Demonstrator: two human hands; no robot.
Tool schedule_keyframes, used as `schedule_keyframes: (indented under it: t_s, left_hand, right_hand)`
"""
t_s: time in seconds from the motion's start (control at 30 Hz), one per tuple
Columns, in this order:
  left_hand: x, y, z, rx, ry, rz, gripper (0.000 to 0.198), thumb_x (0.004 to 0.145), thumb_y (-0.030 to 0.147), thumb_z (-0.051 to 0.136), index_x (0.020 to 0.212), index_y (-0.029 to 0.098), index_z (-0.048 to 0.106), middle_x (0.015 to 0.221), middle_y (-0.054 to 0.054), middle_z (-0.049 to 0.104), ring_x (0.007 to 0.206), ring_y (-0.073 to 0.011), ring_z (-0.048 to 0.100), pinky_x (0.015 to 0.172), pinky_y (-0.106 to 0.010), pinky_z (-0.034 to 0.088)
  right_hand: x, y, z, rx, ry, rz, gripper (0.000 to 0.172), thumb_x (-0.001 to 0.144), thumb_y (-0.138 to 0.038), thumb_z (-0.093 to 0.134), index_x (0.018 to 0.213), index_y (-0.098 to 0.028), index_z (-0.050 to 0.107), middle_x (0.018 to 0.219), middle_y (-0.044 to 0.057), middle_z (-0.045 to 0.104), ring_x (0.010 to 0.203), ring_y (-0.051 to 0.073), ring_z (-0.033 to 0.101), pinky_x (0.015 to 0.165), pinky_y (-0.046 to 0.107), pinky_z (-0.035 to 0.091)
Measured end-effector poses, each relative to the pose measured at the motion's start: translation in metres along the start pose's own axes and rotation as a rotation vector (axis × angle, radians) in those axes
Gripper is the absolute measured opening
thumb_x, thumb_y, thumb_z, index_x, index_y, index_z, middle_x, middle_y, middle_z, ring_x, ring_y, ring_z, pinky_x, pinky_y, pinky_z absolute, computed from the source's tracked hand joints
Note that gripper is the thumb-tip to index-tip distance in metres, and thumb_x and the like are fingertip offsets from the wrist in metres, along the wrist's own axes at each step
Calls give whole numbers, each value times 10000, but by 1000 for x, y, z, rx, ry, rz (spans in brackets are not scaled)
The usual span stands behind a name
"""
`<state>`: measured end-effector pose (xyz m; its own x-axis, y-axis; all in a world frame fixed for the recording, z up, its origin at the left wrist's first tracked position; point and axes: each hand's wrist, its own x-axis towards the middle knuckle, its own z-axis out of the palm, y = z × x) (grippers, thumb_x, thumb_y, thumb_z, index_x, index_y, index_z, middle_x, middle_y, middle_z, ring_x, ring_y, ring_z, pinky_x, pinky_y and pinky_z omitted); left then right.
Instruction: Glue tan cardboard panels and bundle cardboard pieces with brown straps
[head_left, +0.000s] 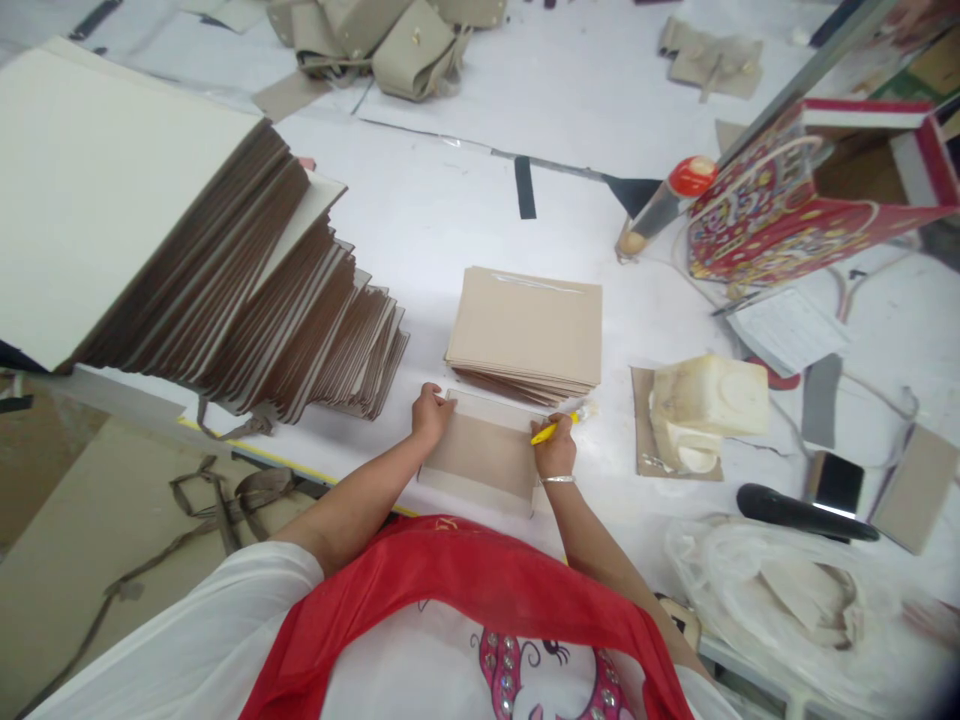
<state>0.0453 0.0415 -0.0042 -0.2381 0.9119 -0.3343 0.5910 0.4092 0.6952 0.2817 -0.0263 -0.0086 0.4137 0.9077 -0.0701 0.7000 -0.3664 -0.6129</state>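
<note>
Head view shows me the left hand (430,412) pressing flat, fingers together, pinning the beige panel (484,455) at the table's (420,220) near edge, while the right hand (555,447) pinches a yellow brush (556,426) along its right edge.

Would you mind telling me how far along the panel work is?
Done, seemingly: a neat beige stack beyond the hands. In hand: the left hand steadies one panel while the right hand works its edge with a yellow tool. Left: the big brown-edged pile.
</note>
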Motion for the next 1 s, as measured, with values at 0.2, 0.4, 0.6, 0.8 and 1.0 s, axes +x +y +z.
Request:
schedule_keyframes:
  t_s: [0.2,0.4,0.6,0.8,1.0]
  left_hand:
    - [-2,2,-1,6,-19,-8,288,684,268,651,905,202,479,637,34,570,646,-145,564,654,-247,405]
    - [-2,0,1,42,-25,8,308,683,306,659,915,200,486,652,30,586,663,-150,577,652,-245,405]
    - [-3,4,1,73,-25,2,306,683,311,665,908,197,491,656,29,581,676,-153,577,654,-248,404]
    - [-5,2,-3,147,-20,47,343,694,330,659,955,191,484,681,31,544,662,-142,550,671,-258,419]
    - [-35,-24,-20,130,-23,156,424,712,256,627,1086,167,448,946,-48,552,748,-135,544,735,-275,456]
  right_hand:
    - [-2,0,-2,-2,-23,42,316,775,-395,489,990,-173,423,695,10,583,559,146,504,548,243,358]
    - [-3,0,-5,-20,-51,58,272,791,-361,460,995,-186,416,673,-7,534,568,154,504,561,252,371]
    - [-2,0,-4,-8,-42,58,274,779,-346,477,989,-180,418,677,-4,521,568,155,496,561,254,364]
    - [-4,0,-9,-74,-3,58,342,751,-324,513,1041,-162,432,767,30,535,633,168,500,592,270,389]
    - [-42,9,-21,-112,6,-128,261,779,-198,392,1030,-154,445,830,56,516,742,188,499,670,306,419]
